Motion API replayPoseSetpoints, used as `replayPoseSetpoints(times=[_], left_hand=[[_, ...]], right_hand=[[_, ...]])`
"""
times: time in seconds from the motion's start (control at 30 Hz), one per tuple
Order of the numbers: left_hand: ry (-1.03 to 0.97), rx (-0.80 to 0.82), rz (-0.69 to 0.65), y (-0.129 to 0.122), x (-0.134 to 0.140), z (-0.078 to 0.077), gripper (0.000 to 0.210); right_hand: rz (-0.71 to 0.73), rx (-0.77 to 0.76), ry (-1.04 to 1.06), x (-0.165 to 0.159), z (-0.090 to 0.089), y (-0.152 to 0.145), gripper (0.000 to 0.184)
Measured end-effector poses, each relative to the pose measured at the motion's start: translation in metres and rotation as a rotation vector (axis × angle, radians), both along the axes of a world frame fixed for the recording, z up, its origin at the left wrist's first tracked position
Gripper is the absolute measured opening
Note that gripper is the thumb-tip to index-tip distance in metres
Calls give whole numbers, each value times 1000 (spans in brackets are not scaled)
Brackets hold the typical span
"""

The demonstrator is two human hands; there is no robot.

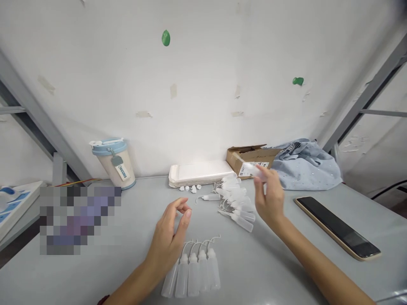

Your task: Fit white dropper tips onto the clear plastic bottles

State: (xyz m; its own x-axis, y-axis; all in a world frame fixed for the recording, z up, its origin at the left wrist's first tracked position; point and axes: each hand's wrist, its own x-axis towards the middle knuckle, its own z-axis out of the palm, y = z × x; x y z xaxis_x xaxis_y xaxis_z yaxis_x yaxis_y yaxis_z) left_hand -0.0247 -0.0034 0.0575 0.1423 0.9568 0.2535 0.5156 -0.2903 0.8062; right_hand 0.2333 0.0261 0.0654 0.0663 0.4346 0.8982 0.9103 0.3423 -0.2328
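Observation:
My right hand (270, 198) is raised over the right side of the table, its fingers closed on a translucent plastic squeeze bottle (252, 170) that is blurred by motion. Below and left of it lies a loose pile of similar squeeze bottles (243, 222) with thin tips and cords. My left hand (167, 235) hovers with fingers curved and apart, holding nothing. Just beneath its wrist, several more bottles (193, 277) lie side by side in a row, one partly hidden by the hand. A few small white caps (193, 189) sit farther back.
Along the wall stand a lidded cup (116, 167), a stack of white packets (200, 171), an open cardboard box (263, 156) and a bundled blue cloth (310, 167). A phone (337, 226) lies at right. A pixelated patch covers something at left, near a power strip (15, 203).

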Motion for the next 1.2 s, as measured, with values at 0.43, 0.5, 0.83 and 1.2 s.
replayPoseSetpoints(times=[0.43,0.5,0.83,1.2], left_hand=[[80,-5,-9,13,-4,-7,30],[114,8,-17,18,-6,-9,26],[380,117,-57,38,-15,-24,23],[602,3,129,82,-9,-32,33]], right_hand=[[138,-313,-157,-14,-7,-4,21],[205,-326,-133,-20,-4,-8,19],[537,-1008,-187,-61,-3,-51,33],[497,-1268,-329,-76,-4,-67,29]])
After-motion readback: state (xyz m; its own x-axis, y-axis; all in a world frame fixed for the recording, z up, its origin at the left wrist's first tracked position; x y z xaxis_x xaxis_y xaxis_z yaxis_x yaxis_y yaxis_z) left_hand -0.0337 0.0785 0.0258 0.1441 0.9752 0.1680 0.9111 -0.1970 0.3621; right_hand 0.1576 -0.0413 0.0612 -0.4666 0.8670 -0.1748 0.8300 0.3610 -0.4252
